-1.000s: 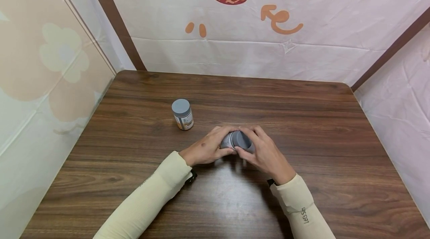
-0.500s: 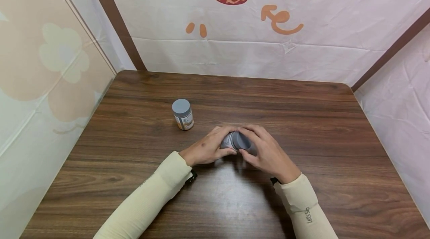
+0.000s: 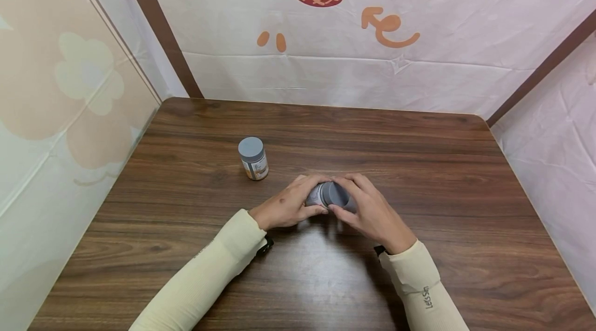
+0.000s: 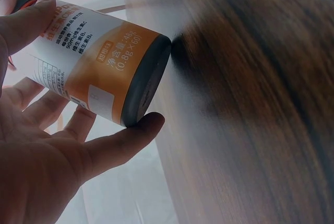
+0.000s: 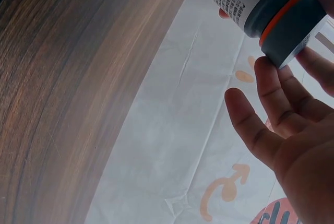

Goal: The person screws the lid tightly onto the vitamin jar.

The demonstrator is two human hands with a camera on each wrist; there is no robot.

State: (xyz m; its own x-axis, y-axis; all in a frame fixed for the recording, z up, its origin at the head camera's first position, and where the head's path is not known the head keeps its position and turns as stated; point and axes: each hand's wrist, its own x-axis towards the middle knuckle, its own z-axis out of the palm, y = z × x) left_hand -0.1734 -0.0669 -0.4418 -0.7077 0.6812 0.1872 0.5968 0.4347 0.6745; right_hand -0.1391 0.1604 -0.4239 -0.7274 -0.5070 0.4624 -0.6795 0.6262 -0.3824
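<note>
My left hand (image 3: 288, 202) grips the body of a vitamin bottle (image 4: 91, 51) with a white and orange label and a dark base. The bottle is tilted, its lid pointing right and its base close over the wooden table in the left wrist view. With thumb and fingertips my right hand (image 3: 370, 212) pinches the grey lid (image 5: 296, 28). An orange ring (image 5: 282, 14) shows between lid and bottle neck in the right wrist view. The left hand hides part of the label from above.
A second bottle (image 3: 253, 159) with the same grey lid stands upright, left of and beyond the hands. The brown wood-grain table (image 3: 396, 150) ends at a printed cloth (image 3: 326, 77) at the back, with more cloth at both sides.
My right hand has shifted slightly right and turned a little at the lid, its sleeve moving with it. The left hand and the standing bottle stay put.
</note>
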